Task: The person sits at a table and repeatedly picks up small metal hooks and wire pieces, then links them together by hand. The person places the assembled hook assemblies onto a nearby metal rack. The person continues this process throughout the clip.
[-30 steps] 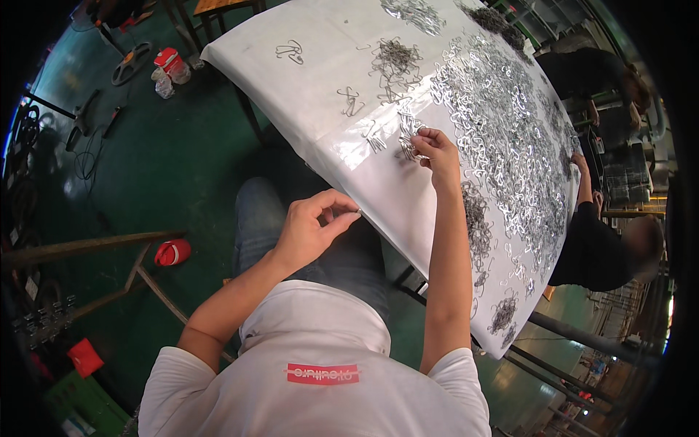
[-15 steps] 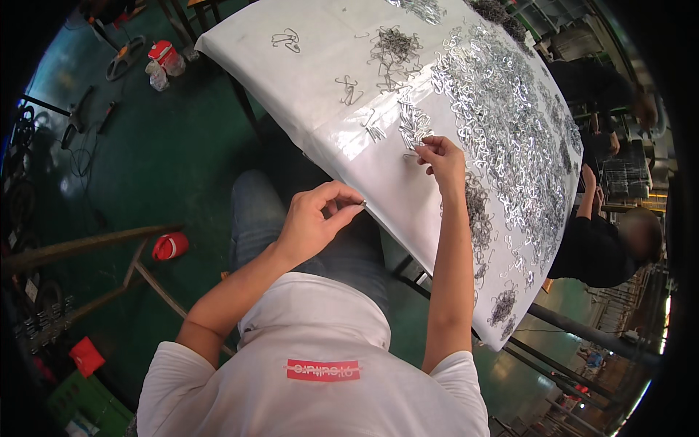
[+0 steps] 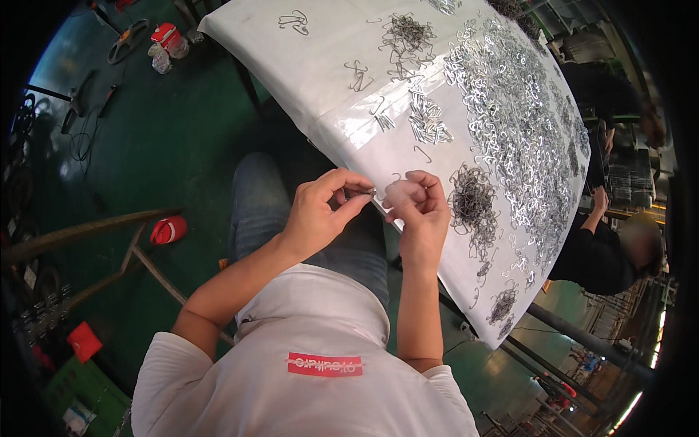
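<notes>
Hands meet at the near edge of a white plastic-covered worktable (image 3: 320, 80) in the head view, just above the person's lap. The left hand (image 3: 318, 211) has its thumb and forefinger pinched shut on a small bundle of bent silvery wire hooks (image 3: 360, 192), which pokes out to the right from between the fingertips. The right hand (image 3: 416, 207) sits just beside it, fingers curled inward with the thumb and forefinger tips drawn together; a thin wire seems to arch between the two hands (too fine to say whether the right fingers actually grip it). Both hands hover over the table's rim, the held bundle right at that edge.

On the table, a dark tangled heap of wire hooks (image 3: 472, 200) lies just to the right of the right hand. Farther up is a neat row of straightened silvery wire pieces (image 3: 426, 120), and beyond it another loose tangled pile of hooks (image 3: 408, 33). A broad scatter of shiny metal hooks (image 3: 524, 124) covers the table's right half. On the green floor to the left lies a small red object (image 3: 169, 229). Another person in a dark sleeve (image 3: 601, 251) sits at the table's far right side.
</notes>
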`<state>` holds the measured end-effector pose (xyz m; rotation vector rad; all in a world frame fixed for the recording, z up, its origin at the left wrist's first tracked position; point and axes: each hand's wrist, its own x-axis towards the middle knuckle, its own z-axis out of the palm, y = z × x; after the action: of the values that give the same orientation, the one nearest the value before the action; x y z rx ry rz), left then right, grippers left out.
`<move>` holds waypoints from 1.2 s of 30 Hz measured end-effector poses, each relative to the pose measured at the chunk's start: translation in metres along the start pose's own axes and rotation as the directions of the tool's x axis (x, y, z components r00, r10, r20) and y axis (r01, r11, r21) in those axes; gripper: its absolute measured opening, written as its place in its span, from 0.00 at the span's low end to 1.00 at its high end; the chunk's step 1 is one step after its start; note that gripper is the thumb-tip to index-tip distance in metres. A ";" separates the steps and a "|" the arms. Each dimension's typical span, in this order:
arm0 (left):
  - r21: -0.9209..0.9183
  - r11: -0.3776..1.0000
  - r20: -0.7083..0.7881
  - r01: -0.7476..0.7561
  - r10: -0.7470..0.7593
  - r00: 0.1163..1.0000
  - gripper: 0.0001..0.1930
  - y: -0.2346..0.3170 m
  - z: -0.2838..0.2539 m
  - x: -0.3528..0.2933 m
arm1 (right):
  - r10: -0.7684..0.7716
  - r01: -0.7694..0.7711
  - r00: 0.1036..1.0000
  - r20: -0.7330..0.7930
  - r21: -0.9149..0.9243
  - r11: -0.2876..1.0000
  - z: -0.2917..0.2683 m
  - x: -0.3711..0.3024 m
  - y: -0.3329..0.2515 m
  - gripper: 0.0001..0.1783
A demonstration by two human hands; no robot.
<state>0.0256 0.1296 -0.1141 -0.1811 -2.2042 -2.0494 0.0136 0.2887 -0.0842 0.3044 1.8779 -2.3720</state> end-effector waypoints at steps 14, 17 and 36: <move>0.116 0.985 -0.097 -0.126 0.137 0.986 0.12 -0.005 0.010 0.000 | -0.146 0.151 0.978 -0.146 0.021 0.988 0.023 -0.005 0.009 0.14; 0.130 0.977 -0.091 -0.171 0.184 0.979 0.14 -0.009 0.010 0.003 | -0.285 0.284 0.949 -0.136 -0.027 0.958 0.024 -0.009 0.015 0.14; 0.733 0.131 0.619 -0.667 0.279 0.734 0.06 -0.088 0.043 0.146 | -0.380 0.370 0.918 -0.115 -0.097 0.924 0.008 -0.014 0.039 0.11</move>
<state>-0.1334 0.1664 -0.1779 -1.0131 -2.5926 -0.1344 0.0343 0.2707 -0.1168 0.1000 2.2579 -2.5618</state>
